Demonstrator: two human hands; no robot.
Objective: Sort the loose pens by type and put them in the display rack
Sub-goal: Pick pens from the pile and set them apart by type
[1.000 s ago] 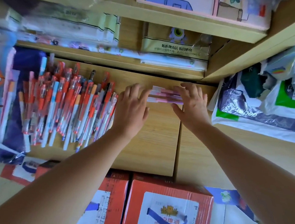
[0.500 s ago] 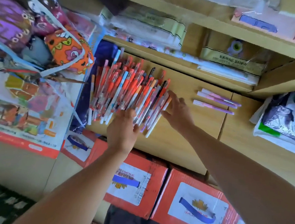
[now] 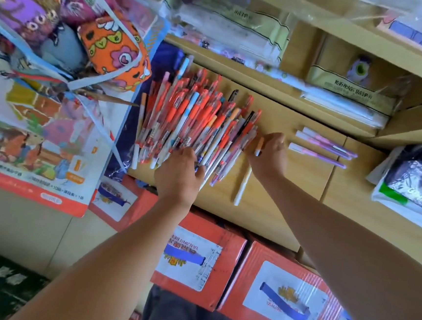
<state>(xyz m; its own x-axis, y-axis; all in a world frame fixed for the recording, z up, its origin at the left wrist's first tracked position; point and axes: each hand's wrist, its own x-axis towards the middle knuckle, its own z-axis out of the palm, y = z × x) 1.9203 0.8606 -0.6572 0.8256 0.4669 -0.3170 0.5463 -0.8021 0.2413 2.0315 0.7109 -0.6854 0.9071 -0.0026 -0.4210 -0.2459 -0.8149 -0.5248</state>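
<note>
While the left hand (image 3: 178, 174) rests its fingers on the near ends of a big pen heap (image 3: 195, 122), mostly orange, and closes on nothing that can be made out, the right hand (image 3: 269, 154) sits just right of that heap, its narrow grip pinching a white pen (image 3: 242, 185) with an orange cap. This pen's long axis runs away from the person, cap end farthest, tail reaching back over the wooden shelf (image 3: 304, 188). Three purple pens (image 3: 323, 148) lie side by side just right of the right hand, their long axes running left to right, crosswise to the held pen. The right hand is nearer to them; the left hand is well apart. No display rack can be picked out.
</note>
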